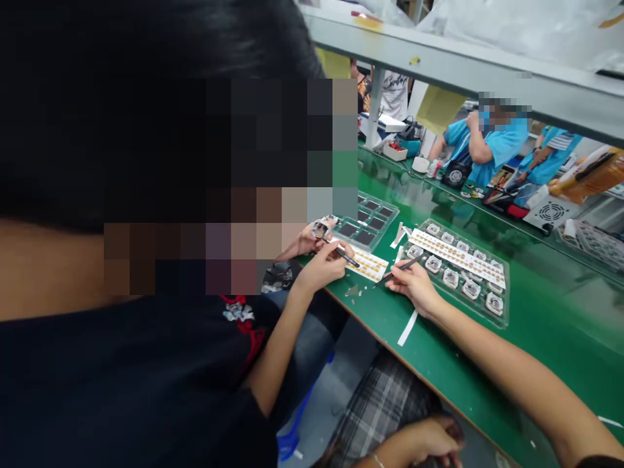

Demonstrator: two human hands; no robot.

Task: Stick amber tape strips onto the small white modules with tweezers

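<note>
My right hand [413, 286] is closed around dark tweezers [400, 269], their tips pointing left over the green bench near small white scraps. Low in the view, my left hand [436, 441] is off the bench beside plaid cloth; its fingers are blurred and partly hidden. Beyond my right hand lies a clear tray [502, 311] of round white-framed parts [451, 279]. Across that tray rests a white strip with gold-coloured pieces [458, 255]. Another white sheet with gold-coloured pieces [368, 265] lies left of my tweezers.
At left, a co-worker's hand [324, 266] grips a dark slim tool [348, 257]; their other hand holds a small part. Behind is a tray of dark squares [373, 242]. A white paper strip [408, 328] lies near the bench edge. A metal shelf [453, 71] crosses above.
</note>
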